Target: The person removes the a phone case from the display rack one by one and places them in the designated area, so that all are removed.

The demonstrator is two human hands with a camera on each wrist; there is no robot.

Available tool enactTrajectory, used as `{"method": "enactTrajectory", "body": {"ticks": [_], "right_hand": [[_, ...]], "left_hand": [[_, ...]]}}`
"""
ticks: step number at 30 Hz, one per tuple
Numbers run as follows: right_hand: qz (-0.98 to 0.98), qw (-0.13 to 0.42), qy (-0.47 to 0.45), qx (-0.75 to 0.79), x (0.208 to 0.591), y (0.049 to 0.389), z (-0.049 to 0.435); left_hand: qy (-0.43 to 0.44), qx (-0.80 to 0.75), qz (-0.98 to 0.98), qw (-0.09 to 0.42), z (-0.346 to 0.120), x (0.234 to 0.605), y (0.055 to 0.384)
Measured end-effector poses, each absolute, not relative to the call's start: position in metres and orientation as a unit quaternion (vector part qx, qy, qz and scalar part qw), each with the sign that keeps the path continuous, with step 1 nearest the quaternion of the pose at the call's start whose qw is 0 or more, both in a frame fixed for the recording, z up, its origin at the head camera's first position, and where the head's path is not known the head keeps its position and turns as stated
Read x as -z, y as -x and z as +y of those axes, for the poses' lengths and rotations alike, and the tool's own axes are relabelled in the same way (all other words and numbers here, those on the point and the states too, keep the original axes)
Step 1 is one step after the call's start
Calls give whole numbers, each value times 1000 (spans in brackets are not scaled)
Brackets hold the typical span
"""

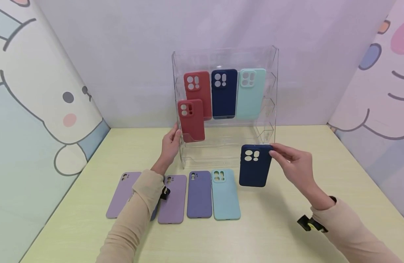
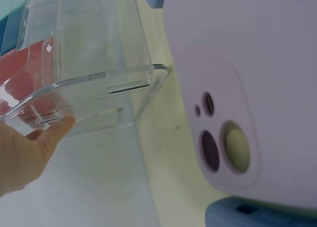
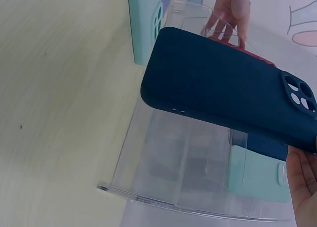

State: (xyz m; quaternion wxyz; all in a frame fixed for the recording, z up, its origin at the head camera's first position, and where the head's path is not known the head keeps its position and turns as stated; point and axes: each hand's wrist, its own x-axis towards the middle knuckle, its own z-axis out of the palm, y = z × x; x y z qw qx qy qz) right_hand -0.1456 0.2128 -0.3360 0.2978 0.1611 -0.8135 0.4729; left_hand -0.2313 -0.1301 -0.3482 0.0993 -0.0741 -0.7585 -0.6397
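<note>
My right hand (image 1: 295, 166) pinches a dark navy phone case (image 1: 255, 171) by its upper right corner, in front of the clear rack's lower right part. In the right wrist view the navy case (image 3: 218, 83) stretches across the rack, its camera cutouts toward the hand. My left hand (image 1: 170, 146) grips the left side edge of the clear acrylic display rack (image 1: 221, 140); in the left wrist view the thumb (image 2: 62, 129) lies along the side panel. Beside that hand a red case (image 1: 193, 124) stands in a middle tier. A red case (image 1: 202, 95), a navy case (image 1: 224, 98) and a mint case (image 1: 251, 98) stand higher up.
On the table (image 1: 274, 233) before the rack lie a lilac case (image 1: 123, 197), another lilac case (image 1: 172, 204), a violet-blue case (image 1: 199, 197) and a light blue case (image 1: 226, 201). A further bluish case is mostly hidden under the left sleeve (image 1: 146, 193). A pale wall stands behind.
</note>
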Motion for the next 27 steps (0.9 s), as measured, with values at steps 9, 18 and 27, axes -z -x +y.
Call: {"method": "enactTrajectory", "body": {"ticks": [9, 18, 27], "right_hand": [[-835, 236, -138, -477, 348, 142, 216], [-860, 134, -100, -482, 358, 145, 219], [-865, 29, -59, -497, 365, 154, 220]], "left_hand": [[65, 642, -758, 93, -131, 349, 233], [73, 636, -762, 103, -130, 349, 233], [76, 634, -763, 105, -130, 348, 231]]}}
